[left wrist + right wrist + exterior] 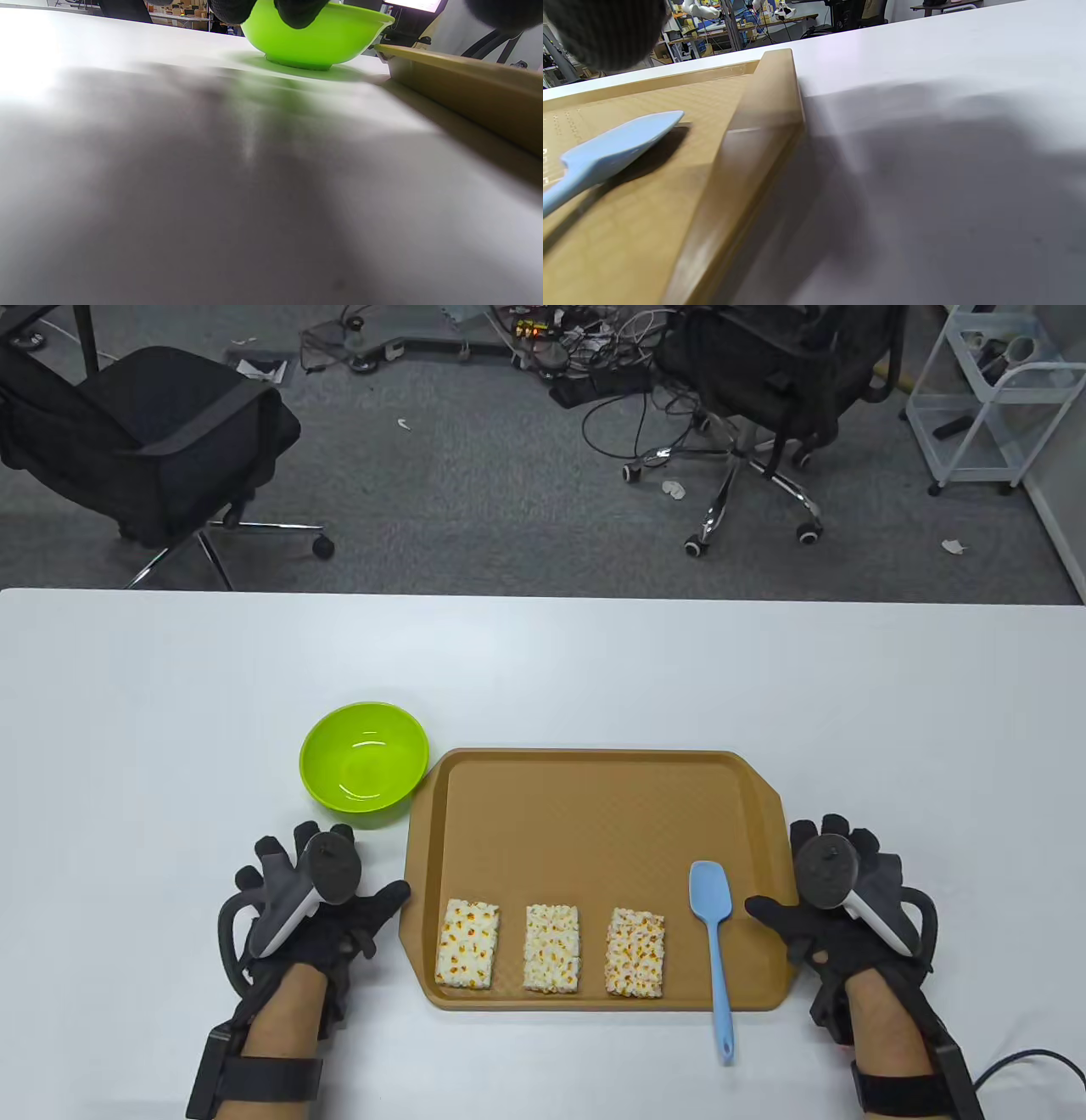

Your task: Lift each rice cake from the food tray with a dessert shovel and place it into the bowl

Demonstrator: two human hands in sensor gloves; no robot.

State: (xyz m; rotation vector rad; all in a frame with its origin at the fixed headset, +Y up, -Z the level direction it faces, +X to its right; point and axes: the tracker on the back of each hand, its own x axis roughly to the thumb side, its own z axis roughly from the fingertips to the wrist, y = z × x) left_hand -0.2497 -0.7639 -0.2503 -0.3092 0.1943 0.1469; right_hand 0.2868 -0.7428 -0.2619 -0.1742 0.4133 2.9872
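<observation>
Three rice cakes lie in a row along the near side of the brown food tray (594, 814): left (467, 943), middle (551, 948), right (635, 952). The light-blue dessert shovel (714, 933) rests to their right, blade on the tray, handle sticking over the near rim onto the table. An empty green bowl (363, 768) stands just off the tray's far left corner. My left hand (318, 903) lies flat on the table left of the tray, fingers spread. My right hand (836, 891) lies flat by the tray's right rim. Neither holds anything.
The white table (170, 712) stretches wide around the tray. Behind its far edge are office chairs, cables and a white cart on the floor. In the wrist views the bowl (318, 38) and the tray rim (755, 140) sit close to the hands.
</observation>
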